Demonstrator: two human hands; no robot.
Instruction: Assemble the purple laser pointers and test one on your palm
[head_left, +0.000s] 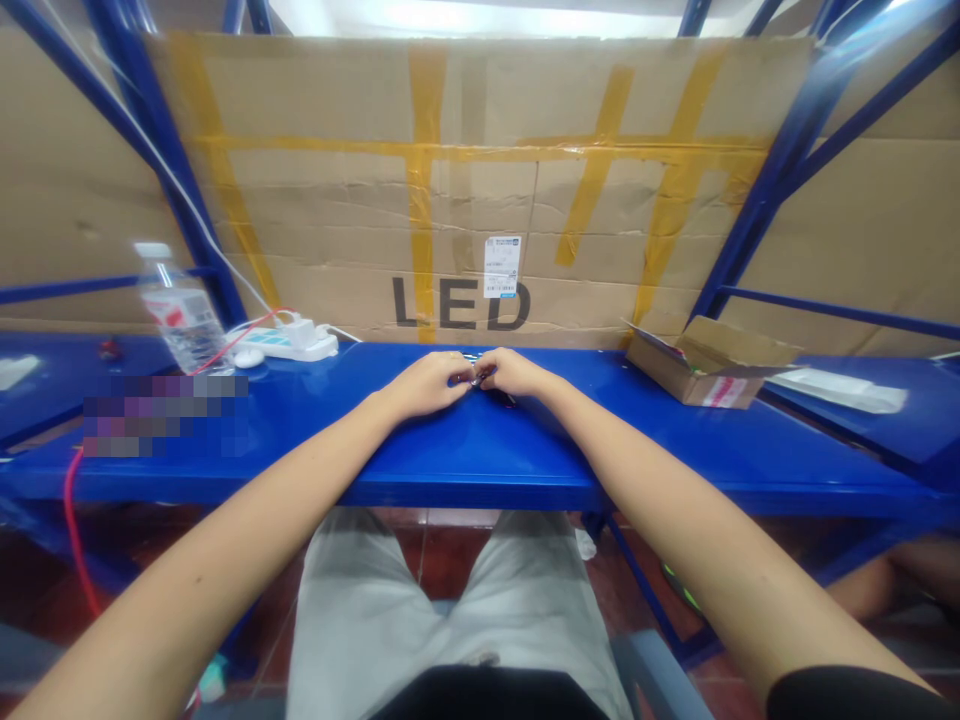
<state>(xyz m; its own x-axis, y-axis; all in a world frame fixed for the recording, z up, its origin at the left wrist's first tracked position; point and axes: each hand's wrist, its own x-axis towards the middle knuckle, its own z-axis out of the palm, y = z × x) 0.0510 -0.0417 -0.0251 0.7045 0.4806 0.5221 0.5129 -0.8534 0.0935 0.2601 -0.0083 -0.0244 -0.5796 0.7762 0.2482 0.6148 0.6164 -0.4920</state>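
Two bare forearms [277, 490] reached across one flat blue table [480, 455], where my left hand [431, 383] and right hand [516, 373] both pinched one small, shiny, silvery piece [475, 381].

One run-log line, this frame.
left hand, right hand: at small shiny item, identity unclear | bottle: left side | open box: right side

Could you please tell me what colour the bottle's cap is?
The cap is white, best seen in the head view.
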